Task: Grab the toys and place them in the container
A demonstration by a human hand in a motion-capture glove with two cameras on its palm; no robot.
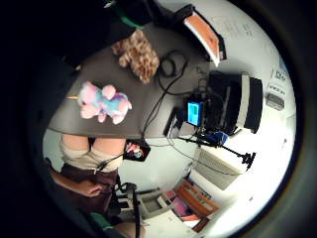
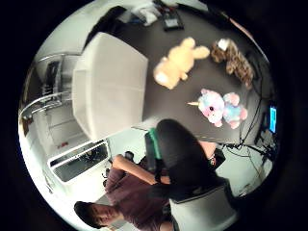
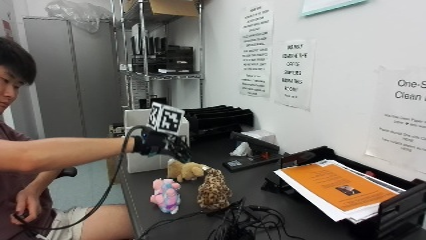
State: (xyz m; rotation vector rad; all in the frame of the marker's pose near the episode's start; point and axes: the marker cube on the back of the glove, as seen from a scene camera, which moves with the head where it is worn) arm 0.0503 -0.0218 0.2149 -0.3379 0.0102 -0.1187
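pink unicorn plush [image 1: 104, 102] on dark table [image 1: 99, 69]; leopard plush [image 1: 137, 53] near it

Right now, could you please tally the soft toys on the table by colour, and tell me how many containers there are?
Pink and blue unicorn toy: 1
Tan plush toy: 1
Leopard-spotted plush toy: 1
White container: 1
Total: 3 toys and 1 container, 4 things. None of the toys is in the container yet.
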